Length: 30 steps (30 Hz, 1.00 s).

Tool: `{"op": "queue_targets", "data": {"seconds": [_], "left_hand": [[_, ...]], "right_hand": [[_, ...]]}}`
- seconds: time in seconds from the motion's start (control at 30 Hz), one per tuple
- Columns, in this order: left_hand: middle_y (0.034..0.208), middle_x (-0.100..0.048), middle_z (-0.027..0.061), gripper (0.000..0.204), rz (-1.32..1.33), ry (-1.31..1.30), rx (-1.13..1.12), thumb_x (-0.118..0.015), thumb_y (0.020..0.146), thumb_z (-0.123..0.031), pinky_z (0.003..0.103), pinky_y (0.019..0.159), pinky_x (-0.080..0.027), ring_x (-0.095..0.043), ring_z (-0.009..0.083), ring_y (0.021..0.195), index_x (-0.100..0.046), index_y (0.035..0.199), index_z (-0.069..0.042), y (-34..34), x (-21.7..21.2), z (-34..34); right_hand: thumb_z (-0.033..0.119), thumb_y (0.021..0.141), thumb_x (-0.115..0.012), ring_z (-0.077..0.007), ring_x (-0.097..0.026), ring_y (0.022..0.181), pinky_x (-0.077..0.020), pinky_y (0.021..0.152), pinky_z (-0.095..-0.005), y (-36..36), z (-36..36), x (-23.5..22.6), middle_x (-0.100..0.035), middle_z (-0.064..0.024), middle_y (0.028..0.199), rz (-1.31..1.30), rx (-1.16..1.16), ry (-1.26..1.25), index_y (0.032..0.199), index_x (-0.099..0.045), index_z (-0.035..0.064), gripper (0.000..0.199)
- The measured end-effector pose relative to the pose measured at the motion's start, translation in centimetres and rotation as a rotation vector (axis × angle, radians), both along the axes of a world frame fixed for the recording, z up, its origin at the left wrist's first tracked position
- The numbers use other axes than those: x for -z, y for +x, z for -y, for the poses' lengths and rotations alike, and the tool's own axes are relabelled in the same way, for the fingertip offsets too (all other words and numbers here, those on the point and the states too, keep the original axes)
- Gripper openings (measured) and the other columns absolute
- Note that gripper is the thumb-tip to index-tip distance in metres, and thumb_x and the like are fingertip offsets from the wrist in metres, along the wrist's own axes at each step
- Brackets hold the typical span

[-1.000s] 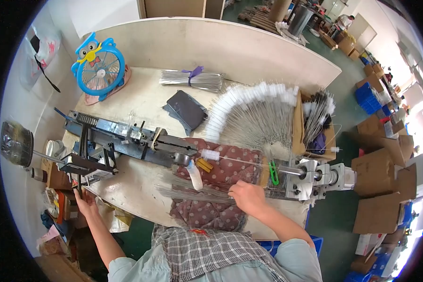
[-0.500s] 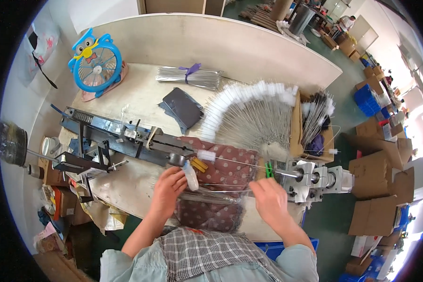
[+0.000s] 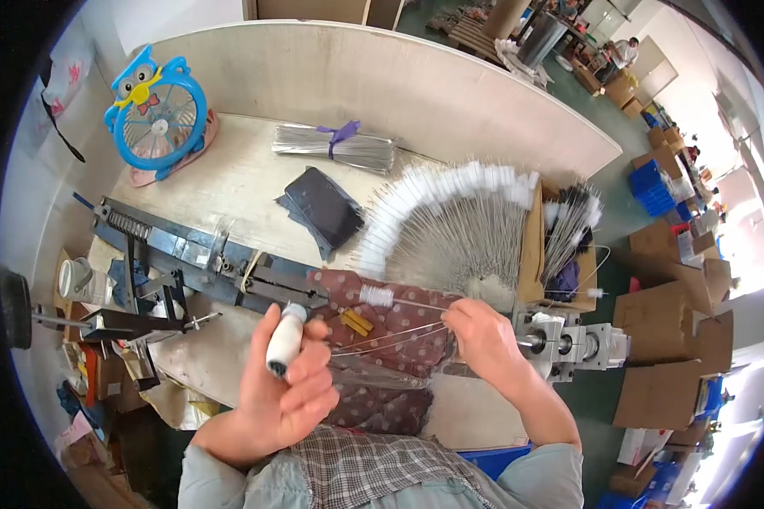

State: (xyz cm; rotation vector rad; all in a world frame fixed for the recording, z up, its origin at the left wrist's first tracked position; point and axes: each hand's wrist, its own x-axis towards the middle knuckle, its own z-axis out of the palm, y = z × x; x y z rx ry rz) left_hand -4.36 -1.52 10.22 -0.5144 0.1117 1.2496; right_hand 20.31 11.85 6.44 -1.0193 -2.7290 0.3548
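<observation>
Gripping a white handle [image 3: 287, 341] and pinching thin wires [image 3: 390, 342]

Curled about the white handle, the left hand [image 3: 280, 403] has its thumb along one side and its fingers bent at the other, and the handle's dark end points toward the body. How firmly it clasps cannot be told. Across from it, the right hand [image 3: 488, 339] has its fingertips closed on the thin wires, which slant down leftward over a dark red dotted cloth [image 3: 407, 322]. A white brush [image 3: 376, 295] sits just above these wires, and its stem runs right to the fingertips; whether they touch it cannot be made out.

Yellow pieces [image 3: 356, 321] lie on the dotted cloth near the white brush, and a loose heap of wires [image 3: 382, 373] lies nearer the body. A long metal bar [image 3: 187, 248] with a coil spring [image 3: 129, 223] near its far left end crosses the worktop [image 3: 246, 170] diagonally. A silver spindle assembly [image 3: 566, 343] stands just beyond the right hand.

Farther back, many white-tipped brushes [image 3: 450, 191] spread in an arc beside a cardboard box [image 3: 531, 242] holding more brushes [image 3: 569, 237]. Dark sheets [image 3: 323, 204] lie left of the arc, with a tied wire bundle [image 3: 301, 142] behind them. A blue owl-shaped fan [image 3: 160, 127] stands at the back left. Brown cartons [image 3: 662, 327] and a blue crate [image 3: 651, 191] are on the floor at the right.
</observation>
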Motion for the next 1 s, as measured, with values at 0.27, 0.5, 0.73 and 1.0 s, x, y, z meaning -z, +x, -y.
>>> {"op": "queue_targets", "data": {"seconds": [0.27,0.5,0.73,1.0], "left_hand": [[0.072,-0.058,0.0066,0.041,-0.686,0.030,0.265,-0.041,0.094,-0.039,0.033,0.059,-0.046,-0.053,0.0164,0.061,-0.054,0.101,-0.001,0.1,7.7,2.3],[0.080,-0.062,0.0060,0.043,-0.461,0.289,0.444,-0.054,0.091,-0.028,0.029,0.064,-0.048,-0.056,0.0139,0.066,-0.049,0.125,-0.002,7.4,11.7,-3.3],[0.079,-0.064,0.0056,0.034,-1.639,0.699,0.103,-0.050,0.094,-0.024,0.024,0.067,-0.049,-0.058,0.0098,0.072,-0.058,0.113,0.003,9.7,8.1,-7.2],[0.087,-0.067,0.0091,0.030,-1.570,0.543,0.030,-0.052,0.093,-0.020,0.025,0.071,-0.049,-0.061,0.0116,0.081,-0.061,0.104,0.006,7.6,6.0,-5.5]], "right_hand": [[0.005,0.074,-0.061,-0.0278,-0.058,0.090,-0.0496,0.073,-0.0364,-1.6,-3.3,-1.1,-0.061,-0.0105,0.100,0.073,-0.042,0.049,0.087,-0.064,0.0061,0.013],[0.012,0.078,-0.065,-0.0213,-0.061,0.074,-0.0473,0.068,-0.0304,4.7,-3.8,-2.7,-0.065,-0.0100,0.082,-0.121,0.219,-0.437,0.086,-0.068,0.0023,0.013],[0.018,0.077,-0.067,-0.0235,-0.061,0.074,-0.0476,0.069,-0.0315,6.7,-2.8,-3.5,-0.066,-0.0090,0.081,-0.069,0.283,-0.538,0.092,-0.069,0.0067,0.019],[0.018,0.069,-0.070,-0.0227,-0.053,0.075,-0.0444,0.065,-0.0352,-0.3,-3.0,-1.7,-0.058,-0.0043,0.067,-0.210,-0.325,-0.119,0.075,-0.069,0.0105,0.010]]}}
